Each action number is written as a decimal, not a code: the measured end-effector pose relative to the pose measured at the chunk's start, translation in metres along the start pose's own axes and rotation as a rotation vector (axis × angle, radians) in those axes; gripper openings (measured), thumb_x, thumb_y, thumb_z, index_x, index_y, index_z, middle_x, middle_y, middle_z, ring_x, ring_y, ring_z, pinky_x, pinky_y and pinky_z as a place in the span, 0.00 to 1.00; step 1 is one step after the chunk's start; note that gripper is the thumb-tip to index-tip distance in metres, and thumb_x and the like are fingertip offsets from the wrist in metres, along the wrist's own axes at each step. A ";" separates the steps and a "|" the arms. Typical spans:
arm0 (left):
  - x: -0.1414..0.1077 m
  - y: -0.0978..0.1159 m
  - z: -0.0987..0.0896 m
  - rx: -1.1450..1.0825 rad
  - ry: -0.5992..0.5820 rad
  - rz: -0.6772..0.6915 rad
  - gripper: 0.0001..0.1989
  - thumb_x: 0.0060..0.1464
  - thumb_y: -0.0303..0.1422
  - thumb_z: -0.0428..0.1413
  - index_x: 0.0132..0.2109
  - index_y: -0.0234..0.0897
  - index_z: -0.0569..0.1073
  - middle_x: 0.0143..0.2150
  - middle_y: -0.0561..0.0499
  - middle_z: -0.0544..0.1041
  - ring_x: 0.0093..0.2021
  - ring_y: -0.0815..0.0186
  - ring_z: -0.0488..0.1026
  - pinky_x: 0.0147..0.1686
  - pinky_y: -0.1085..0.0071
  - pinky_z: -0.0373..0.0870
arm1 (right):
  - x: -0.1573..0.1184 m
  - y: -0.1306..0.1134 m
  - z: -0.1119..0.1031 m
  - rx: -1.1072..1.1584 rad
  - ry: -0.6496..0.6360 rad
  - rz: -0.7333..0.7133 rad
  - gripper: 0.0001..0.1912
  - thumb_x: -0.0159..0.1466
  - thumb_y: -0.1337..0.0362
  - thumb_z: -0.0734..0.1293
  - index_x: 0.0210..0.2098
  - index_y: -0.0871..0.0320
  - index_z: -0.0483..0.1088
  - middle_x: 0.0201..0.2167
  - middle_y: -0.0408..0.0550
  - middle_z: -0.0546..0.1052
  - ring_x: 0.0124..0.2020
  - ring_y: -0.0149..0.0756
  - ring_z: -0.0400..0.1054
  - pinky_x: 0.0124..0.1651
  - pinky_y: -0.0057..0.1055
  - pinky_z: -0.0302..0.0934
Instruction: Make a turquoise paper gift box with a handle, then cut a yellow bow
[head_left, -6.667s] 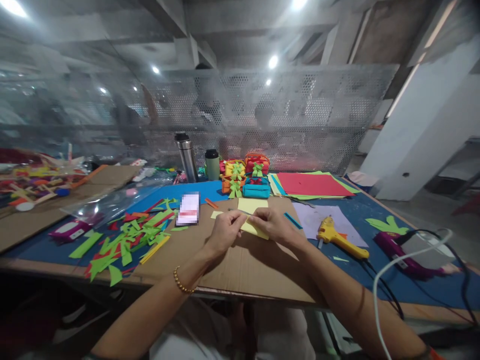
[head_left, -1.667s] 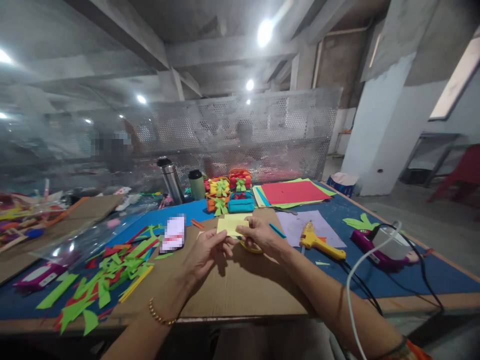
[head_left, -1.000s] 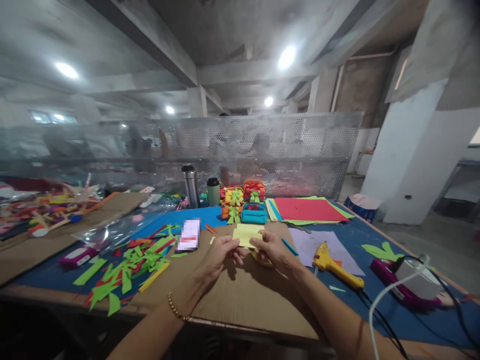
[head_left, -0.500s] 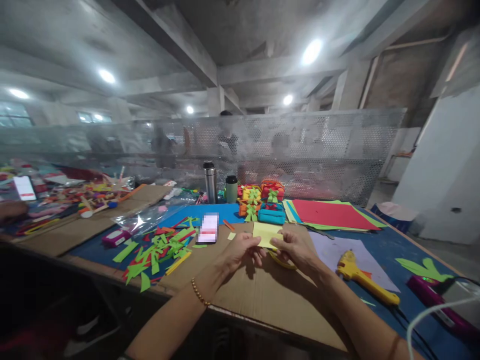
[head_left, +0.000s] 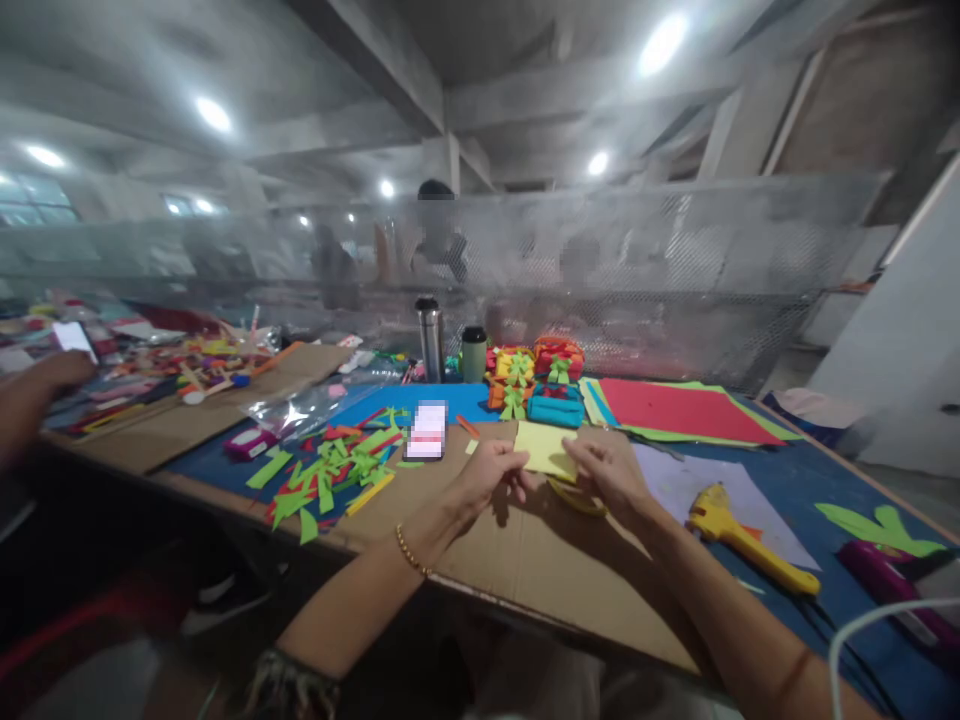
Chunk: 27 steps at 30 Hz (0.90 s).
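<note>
Between my two hands a small pale yellow sheet is held up over the brown cardboard. My left hand pinches its left edge between thumb and fingers. At the sheet's right edge, my right hand grips it the same way. A yellow ring-like object lies on the cardboard just below the sheet, partly hidden by it. Little gift-like bundles with green bows and a teal one stand behind my hands.
Green and red scraps and a phone lie left. To the right are a yellow glue gun on lilac paper and red sheets. Two flasks stand behind. Another person's hand is at far left.
The view has shifted, so the table appears higher. The yellow sheet stays between both hands. The other person's hand at the left has reached to the upright phone there.
</note>
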<state>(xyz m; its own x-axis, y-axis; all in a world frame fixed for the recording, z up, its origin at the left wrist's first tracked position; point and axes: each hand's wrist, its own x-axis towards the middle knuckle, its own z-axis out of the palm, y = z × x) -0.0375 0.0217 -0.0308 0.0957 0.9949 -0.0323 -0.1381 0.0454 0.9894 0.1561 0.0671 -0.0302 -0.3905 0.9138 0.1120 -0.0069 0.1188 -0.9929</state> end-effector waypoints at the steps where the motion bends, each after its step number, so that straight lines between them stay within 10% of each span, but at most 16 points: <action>1: -0.001 0.001 0.001 -0.012 0.021 -0.007 0.16 0.52 0.37 0.65 0.25 0.35 0.68 0.19 0.50 0.76 0.14 0.72 0.69 0.14 0.79 0.58 | 0.000 -0.001 -0.002 0.003 0.041 -0.007 0.32 0.50 0.36 0.77 0.20 0.53 0.60 0.13 0.34 0.57 0.15 0.23 0.46 0.18 0.26 0.43; 8: -0.006 0.008 0.009 -0.069 0.107 -0.038 0.15 0.63 0.25 0.55 0.26 0.35 0.67 0.19 0.53 0.75 0.15 0.76 0.69 0.18 0.79 0.61 | -0.010 -0.025 -0.016 0.001 0.137 -0.031 0.29 0.41 0.60 0.82 0.43 0.56 0.78 0.20 0.31 0.61 0.18 0.23 0.54 0.21 0.24 0.49; 14: -0.010 0.014 0.013 -0.072 0.148 -0.045 0.17 0.64 0.24 0.53 0.26 0.36 0.66 0.19 0.54 0.74 0.14 0.76 0.68 0.19 0.76 0.60 | -0.027 -0.046 -0.028 -0.065 0.103 -0.095 0.32 0.44 0.62 0.80 0.50 0.51 0.77 0.36 0.42 0.73 0.26 0.27 0.65 0.22 0.25 0.59; 17: -0.012 0.017 0.013 -0.078 0.152 -0.038 0.17 0.65 0.25 0.53 0.25 0.36 0.66 0.19 0.55 0.74 0.15 0.76 0.67 0.21 0.76 0.63 | -0.031 -0.045 -0.032 -0.294 0.089 -0.259 0.23 0.54 0.57 0.76 0.49 0.48 0.76 0.47 0.49 0.78 0.45 0.43 0.76 0.44 0.40 0.73; 20: -0.018 0.023 0.014 -0.080 0.151 0.009 0.17 0.66 0.26 0.54 0.26 0.36 0.67 0.20 0.55 0.75 0.15 0.77 0.68 0.21 0.76 0.62 | -0.029 -0.034 -0.038 -0.669 0.134 -0.461 0.13 0.63 0.58 0.69 0.46 0.50 0.78 0.51 0.52 0.80 0.56 0.50 0.74 0.61 0.50 0.67; 27: -0.020 0.049 0.017 0.078 -0.056 0.097 0.17 0.65 0.24 0.55 0.25 0.35 0.67 0.21 0.54 0.76 0.16 0.77 0.70 0.20 0.79 0.62 | -0.020 0.011 -0.048 -1.121 -0.010 -0.506 0.13 0.69 0.63 0.60 0.31 0.55 0.74 0.34 0.54 0.78 0.32 0.40 0.73 0.34 0.34 0.64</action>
<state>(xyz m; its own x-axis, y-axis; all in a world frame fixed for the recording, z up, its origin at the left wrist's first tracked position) -0.0296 0.0027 0.0205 0.1403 0.9876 0.0702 -0.0723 -0.0605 0.9955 0.2075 0.0689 -0.0410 -0.5807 0.6654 0.4691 0.6332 0.7313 -0.2534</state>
